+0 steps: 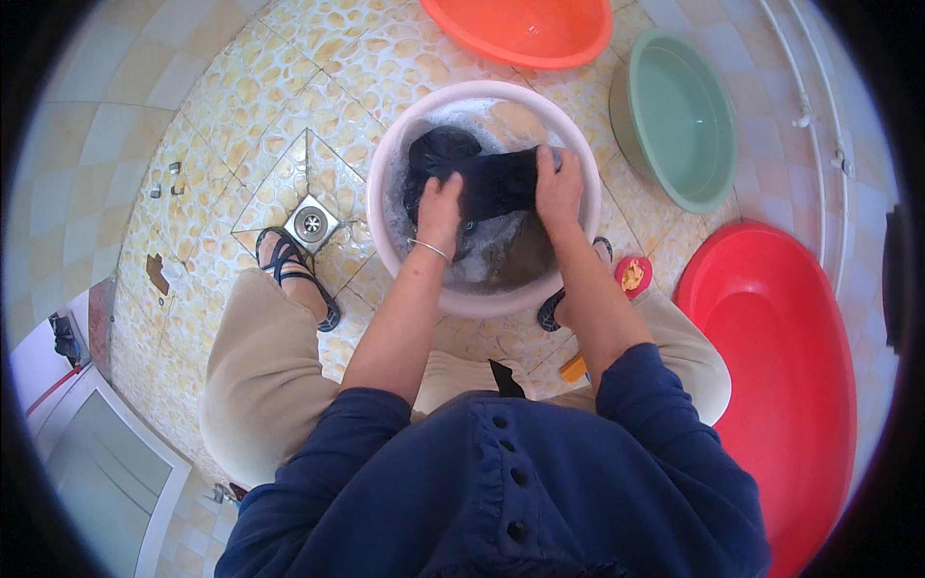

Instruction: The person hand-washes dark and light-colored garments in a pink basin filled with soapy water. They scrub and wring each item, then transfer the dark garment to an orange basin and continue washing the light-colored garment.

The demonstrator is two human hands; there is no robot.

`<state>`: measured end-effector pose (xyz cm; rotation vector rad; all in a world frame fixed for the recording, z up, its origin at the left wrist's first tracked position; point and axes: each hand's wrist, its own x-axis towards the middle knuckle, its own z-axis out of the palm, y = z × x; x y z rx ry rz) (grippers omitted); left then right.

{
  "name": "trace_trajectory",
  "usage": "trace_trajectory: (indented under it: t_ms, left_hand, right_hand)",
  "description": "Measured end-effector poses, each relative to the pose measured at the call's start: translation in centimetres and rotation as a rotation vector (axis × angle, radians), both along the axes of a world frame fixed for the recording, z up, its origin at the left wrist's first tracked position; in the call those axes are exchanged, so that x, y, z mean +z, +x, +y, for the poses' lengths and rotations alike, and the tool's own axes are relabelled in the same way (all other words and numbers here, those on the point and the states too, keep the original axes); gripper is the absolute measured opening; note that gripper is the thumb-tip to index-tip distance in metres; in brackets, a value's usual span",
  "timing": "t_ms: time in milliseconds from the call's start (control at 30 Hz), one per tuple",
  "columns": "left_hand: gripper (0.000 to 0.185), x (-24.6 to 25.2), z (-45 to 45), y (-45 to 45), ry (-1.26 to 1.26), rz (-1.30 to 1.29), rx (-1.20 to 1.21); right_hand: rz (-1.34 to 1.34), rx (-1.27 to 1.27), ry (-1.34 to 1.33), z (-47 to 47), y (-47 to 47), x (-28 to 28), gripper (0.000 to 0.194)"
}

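A pale pink plastic basin (376, 180) stands on the tiled floor between my feet, holding sudsy, murky water. A wet black cloth garment (498, 184) is bunched at the basin's left and stretched across its middle, above the water. My left hand (441, 217) lies at the lower left of the stretched part, fingers bent against the fabric. At the right end, my right hand (558, 189) grips the garment's edge, thumb on the near face. Part of a light orange-tan thing (519, 121) shows among the foam at the basin's far side. The garment's submerged parts are hidden.
An orange basin (535, 54) stands beyond, a green basin (679, 123) at the upper right, and a long red tub (780, 376) at the right. A small red dish (634, 277) with a yellowish thing sits by my right foot. The floor drain (312, 223) is left of the pink basin.
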<state>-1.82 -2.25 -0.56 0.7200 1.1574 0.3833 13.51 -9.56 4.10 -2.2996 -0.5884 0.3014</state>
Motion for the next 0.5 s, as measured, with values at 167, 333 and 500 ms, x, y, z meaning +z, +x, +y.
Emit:
trace_trajectory:
  t_ms: [167,333,500]
  left_hand:
    - [0.036,-1.0,-1.0,0.3,0.382,0.323,-0.392]
    - [0.038,-1.0,-0.6,0.3,0.397,0.443,-0.468]
    - [0.044,-2.9,-0.6,0.5,0.274,0.242,-0.355]
  right_hand:
    - [-0.378,0.660,-0.289,-2.3,-5.3,-3.5,0.036]
    - [-0.172,0.817,-0.628,-0.7,-4.6,-4.1,0.038]
    - [-0.345,0.921,-0.893,-0.3,-3.4,-8.2,0.034]
